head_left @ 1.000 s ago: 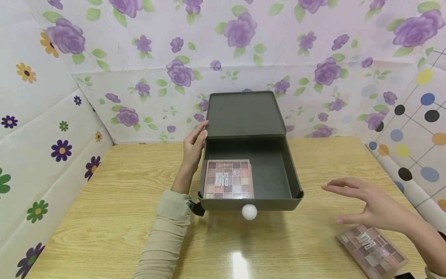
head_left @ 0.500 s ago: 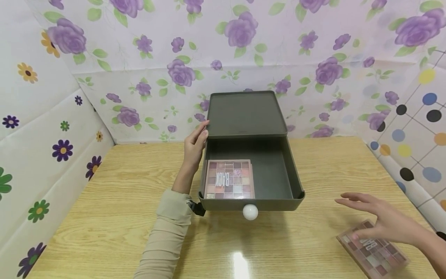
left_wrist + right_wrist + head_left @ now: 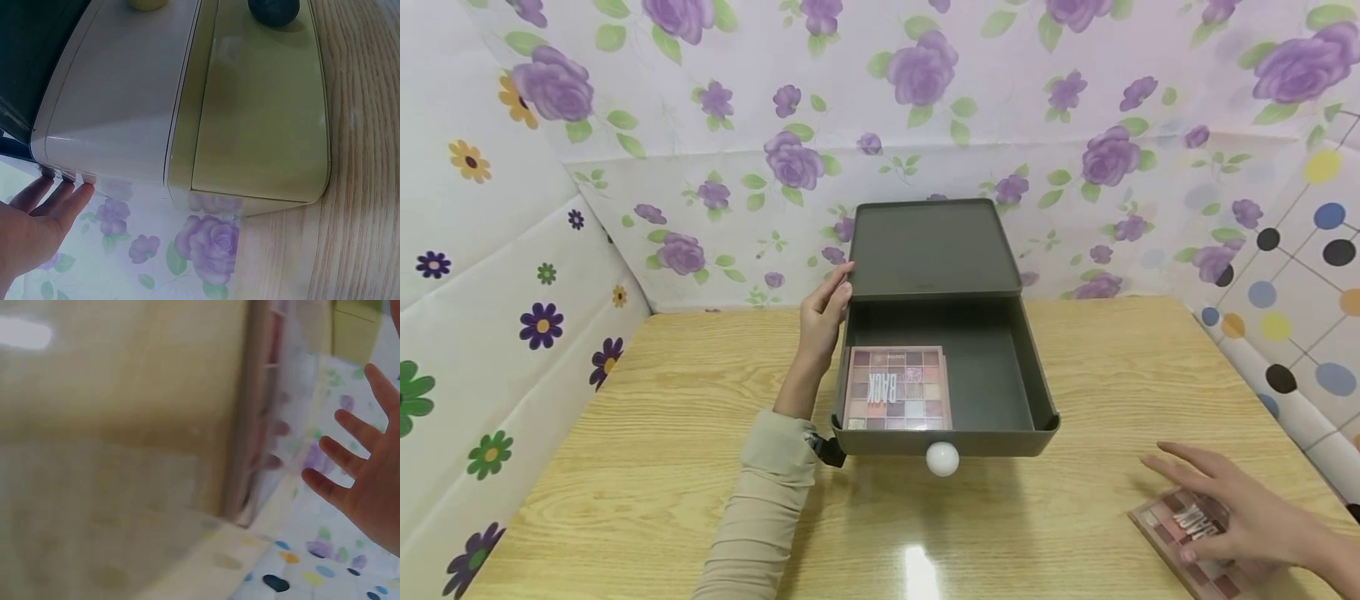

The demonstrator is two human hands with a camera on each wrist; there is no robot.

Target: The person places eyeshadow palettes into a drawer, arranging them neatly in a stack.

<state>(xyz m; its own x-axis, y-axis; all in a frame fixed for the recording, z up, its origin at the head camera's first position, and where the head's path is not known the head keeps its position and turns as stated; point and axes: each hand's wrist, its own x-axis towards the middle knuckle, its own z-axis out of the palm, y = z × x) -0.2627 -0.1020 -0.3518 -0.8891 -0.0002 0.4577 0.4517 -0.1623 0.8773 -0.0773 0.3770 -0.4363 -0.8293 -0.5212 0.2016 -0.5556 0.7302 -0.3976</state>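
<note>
1. Pale wood grain marked the table (image 3: 625, 467), with a bright glare near its front edge.
2. At the near right, a loose makeup palette (image 3: 1180, 517) lay flat on the wood, turned askew, well apart from the open drawer.
3. Over it hung the right hand (image 3: 1247, 508), fingers spread and thumb apart, gripping nothing. Its wrist view was blurred, so whether the thumb touched the palette could not be told.
4. At the near left, a beige sleeve (image 3: 760, 517) was rolled back below the left wrist.
5. Farther in, a white knob (image 3: 942, 459) stuck out from the front of a dark drawer (image 3: 992, 383), which stood open toward the person.
6. Another palette (image 3: 895, 387), lettered "BACK", lay flat in the drawer's left part, with dark floor showing to its right.
7. Beside the drawer, the left hand (image 3: 822, 321) rested its fingers against the box's left side, nearly straight and not curled round it.
8. Beneath the open drawer were a pale drawer (image 3: 119, 87) and a yellow drawer (image 3: 262, 112).
9. Behind the box's dark top (image 3: 934, 246) hung a purple-flowered cloth (image 3: 925, 75).
</note>
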